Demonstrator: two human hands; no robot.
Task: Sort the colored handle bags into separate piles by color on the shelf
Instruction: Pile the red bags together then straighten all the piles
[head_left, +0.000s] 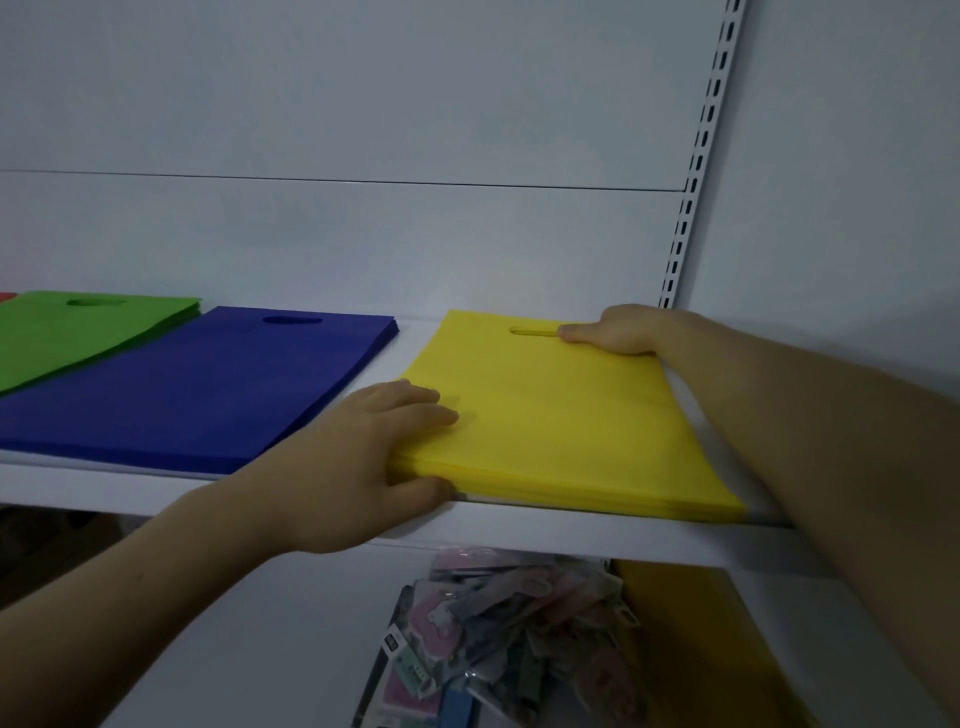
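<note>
Head view, the only one. Yellow pile (561, 415) of handle bags lies flat on the right part of the white shelf (571, 535), handle slot at the far end, near edge just at the shelf lip. Blue pile (197, 384) sits to its left with a bare strip of shelf between them. Green pile (67, 332) is further left, its near edge overlapped by the blue one. A red sliver (4, 297) shows at the far left edge.

Left hand (363, 457) grips the yellow pile's near left corner, fingers flat on top and thumb against the front edge. Right hand (613, 332) is at the far right corner, thumb on top by the slot. Its other fingers curl past the far edge out of sight, so it reads as a hold.

Step in hand, my guess: squaring and seating the yellow pile. To do it well:
- Keep both corners pinched so the thin sheets don't fan.
- Slide the pile as one block.
- Line up its edges and leave the gap to the blue pile open.
- Keep the near edge from hanging over the lip.

Risk: the top sheets could shear off if only the top is pushed.

Below the shelf there is a heap of small packets (509, 639). A slotted upright (696, 156) stands at the right rear.
</note>
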